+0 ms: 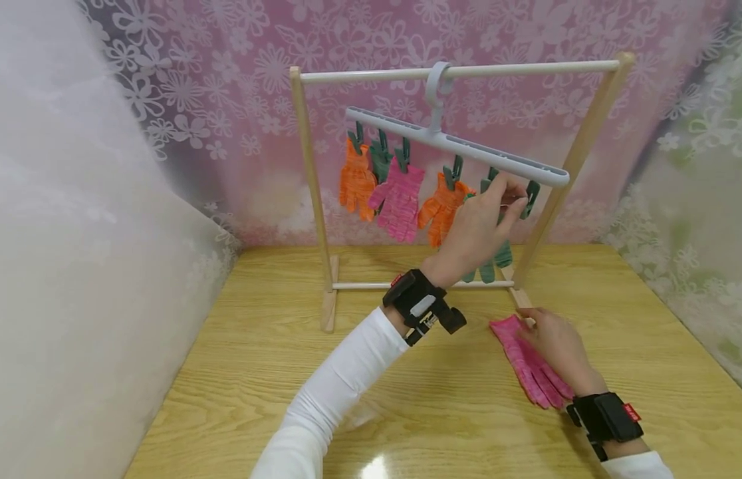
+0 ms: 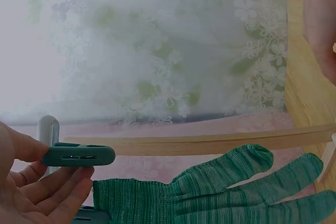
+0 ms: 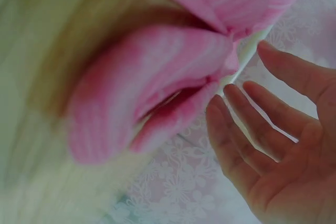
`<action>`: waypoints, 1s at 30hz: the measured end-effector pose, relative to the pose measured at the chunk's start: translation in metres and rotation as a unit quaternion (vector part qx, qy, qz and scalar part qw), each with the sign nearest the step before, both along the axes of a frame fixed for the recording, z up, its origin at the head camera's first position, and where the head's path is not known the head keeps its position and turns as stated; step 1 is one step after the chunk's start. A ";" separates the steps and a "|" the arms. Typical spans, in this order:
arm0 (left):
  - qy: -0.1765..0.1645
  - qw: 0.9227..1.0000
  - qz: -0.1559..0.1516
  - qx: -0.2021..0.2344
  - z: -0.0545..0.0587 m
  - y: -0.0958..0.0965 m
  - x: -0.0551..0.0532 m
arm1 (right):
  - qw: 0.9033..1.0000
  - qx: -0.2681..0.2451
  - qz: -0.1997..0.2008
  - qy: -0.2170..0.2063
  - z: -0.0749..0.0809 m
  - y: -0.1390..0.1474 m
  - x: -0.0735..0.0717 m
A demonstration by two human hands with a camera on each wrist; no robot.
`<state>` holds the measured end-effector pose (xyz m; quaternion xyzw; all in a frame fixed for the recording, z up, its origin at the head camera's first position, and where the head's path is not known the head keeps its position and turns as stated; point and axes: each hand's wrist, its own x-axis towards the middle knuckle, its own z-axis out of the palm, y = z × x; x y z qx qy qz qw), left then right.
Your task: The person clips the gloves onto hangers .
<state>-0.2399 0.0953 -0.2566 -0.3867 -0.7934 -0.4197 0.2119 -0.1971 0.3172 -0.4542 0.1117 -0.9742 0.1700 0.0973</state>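
Note:
High at the right end of a grey hanger (image 1: 496,154), my left hand (image 1: 481,216) pinches a dark green clothespin (image 2: 79,155) between thumb and fingers. Just beside it a green striped glove (image 2: 210,198) hangs by its cuff from another clip, partly hidden behind the hand in the head view. Down at the table, my right hand (image 1: 559,342) is over the cuff end of a pink glove (image 1: 529,372), its fingers extended and loosely spread. In the right wrist view the fingertips (image 3: 216,106) are right at the pink fabric.
The hanger hooks over the white bar (image 1: 371,75) of a wooden rack (image 1: 314,193) and tilts down to the right. Orange gloves (image 1: 356,183), a pink glove (image 1: 402,199) and a green one hang from clips farther left. Floral curtains (image 1: 239,133) surround the wooden table (image 1: 251,372).

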 end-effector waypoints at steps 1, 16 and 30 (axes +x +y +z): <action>-0.005 1.000 -0.003 0.002 0.000 0.000 0.000 | 1.000 0.003 0.001 -0.011 0.000 0.000 0.000; -0.129 0.987 -0.077 0.062 0.000 -0.001 -0.001 | 0.998 0.043 0.018 -0.042 -0.004 -0.002 -0.008; -0.162 0.981 -0.086 0.060 -0.001 -0.003 -0.001 | 0.988 0.098 0.019 -0.114 0.007 -0.008 -0.021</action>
